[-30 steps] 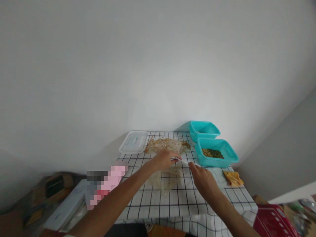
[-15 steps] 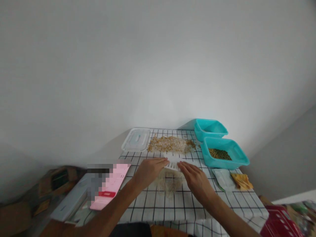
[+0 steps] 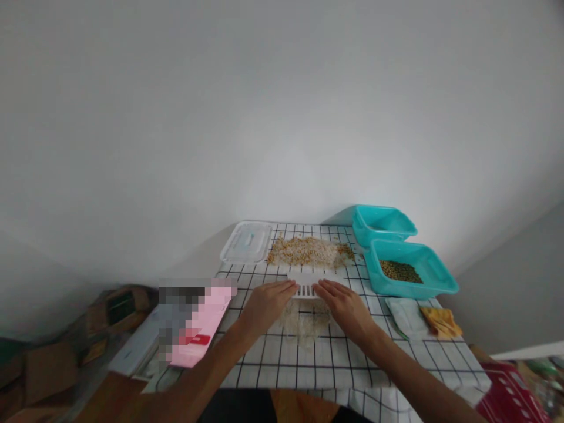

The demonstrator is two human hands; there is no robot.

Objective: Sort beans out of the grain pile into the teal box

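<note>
Between my two hands is a white slotted plastic piece (image 3: 305, 290), its row of slots facing me. My left hand (image 3: 274, 298) is closed on its left end, and my right hand (image 3: 341, 301) is closed on its right end. The thumbs are hidden under the hands. Pale rice-like grains (image 3: 304, 326) lie scattered on the cloth just in front of the piece. Behind it spreads a band of mixed white and yellow-brown grains (image 3: 308, 251).
A clear lid (image 3: 247, 243) lies at the back left of the checked tablecloth (image 3: 264, 367). Two turquoise bins stand at the right; the nearer bin (image 3: 436, 273) holds beans (image 3: 400, 271). A white packet (image 3: 408, 317) and yellow cloth (image 3: 442, 322) are near it. At left lies a pink box (image 3: 207, 323).
The slotted piece was slanted down to the right and now sits level between my hands. The whole view has shifted slightly. Both hands keep their hold.
</note>
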